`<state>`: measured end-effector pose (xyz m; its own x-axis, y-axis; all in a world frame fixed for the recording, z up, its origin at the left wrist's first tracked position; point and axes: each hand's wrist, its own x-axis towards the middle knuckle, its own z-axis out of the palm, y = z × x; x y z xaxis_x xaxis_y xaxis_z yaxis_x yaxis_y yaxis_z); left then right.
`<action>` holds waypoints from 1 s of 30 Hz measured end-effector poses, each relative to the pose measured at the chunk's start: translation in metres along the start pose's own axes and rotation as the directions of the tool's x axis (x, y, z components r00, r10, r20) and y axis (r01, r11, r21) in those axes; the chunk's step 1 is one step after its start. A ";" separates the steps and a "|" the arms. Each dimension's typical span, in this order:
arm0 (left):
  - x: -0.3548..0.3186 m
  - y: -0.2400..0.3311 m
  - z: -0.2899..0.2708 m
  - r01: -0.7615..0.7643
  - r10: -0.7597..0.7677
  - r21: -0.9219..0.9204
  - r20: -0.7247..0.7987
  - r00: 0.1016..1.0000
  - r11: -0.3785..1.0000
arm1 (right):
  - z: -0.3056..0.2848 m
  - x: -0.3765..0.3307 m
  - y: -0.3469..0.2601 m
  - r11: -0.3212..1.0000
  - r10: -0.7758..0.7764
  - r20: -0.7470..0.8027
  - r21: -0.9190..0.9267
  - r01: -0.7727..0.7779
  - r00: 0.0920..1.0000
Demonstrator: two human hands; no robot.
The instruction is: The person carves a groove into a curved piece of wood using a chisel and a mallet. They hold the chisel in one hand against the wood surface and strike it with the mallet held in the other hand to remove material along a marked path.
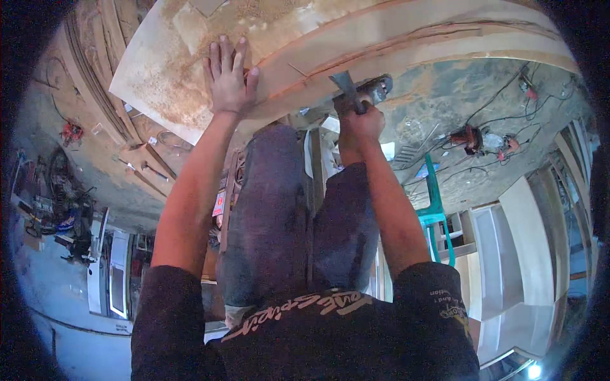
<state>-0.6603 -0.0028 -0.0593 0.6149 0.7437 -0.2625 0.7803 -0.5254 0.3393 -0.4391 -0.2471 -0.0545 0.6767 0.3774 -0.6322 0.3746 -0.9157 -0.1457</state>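
My left hand (230, 87) lies flat with fingers spread on a pale board (152, 79) strewn with sawdust. My right hand (368, 122) is closed round the dark handle of a chisel (344, 82), whose flat metal blade widens toward its end and points up and left. That blade stands just off the near edge of a long wooden piece (406, 38), which has a dark, rough groove along it. A thin sliver of wood (297, 70) rests on the wood between my hands. Whether the blade touches the wood, I cannot tell.
Right on the floor lie a red and grey power tool (470, 140) and loose cords. A green plastic chair (433, 213) stands near my right forearm, with pale cabinets (502, 254) beyond. Long wood strips (95, 82) and a hammer (154, 170) lie at left.
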 end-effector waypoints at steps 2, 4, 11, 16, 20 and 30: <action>-0.003 -0.006 0.002 -0.006 0.006 0.022 -0.002 1.000 1.000 | 0.010 0.002 0.005 0.998 0.001 0.025 0.056 -0.003 1.000; -0.003 -0.009 0.003 -0.014 0.014 0.038 -0.015 1.000 0.999 | 0.024 0.005 0.010 0.993 -0.055 -0.041 0.103 0.059 0.998; -0.007 -0.014 0.007 -0.036 0.038 0.042 -0.056 0.998 0.998 | 0.062 0.015 0.029 0.975 -0.083 -0.057 0.202 0.093 0.995; 0.010 -0.001 0.002 -0.081 0.082 0.011 -0.114 0.990 0.997 | 0.048 0.021 0.043 0.971 -0.035 -0.090 0.231 0.055 0.995; -0.011 -0.046 -0.007 -0.128 0.133 0.046 -0.115 0.984 0.991 | 0.037 -0.018 -0.024 0.577 0.119 0.034 0.811 -0.097 0.992; -0.057 -0.027 0.000 0.099 -0.151 -0.187 -0.291 0.945 0.977 | -0.069 -0.034 -0.055 0.950 0.300 0.221 0.016 -0.311 0.928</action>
<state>-0.7161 -0.0311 -0.0534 0.4294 0.9024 -0.0362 0.8021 -0.3626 0.4745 -0.4385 -0.2002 0.0275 0.6001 0.0445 -0.7987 0.1351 -0.9897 0.0464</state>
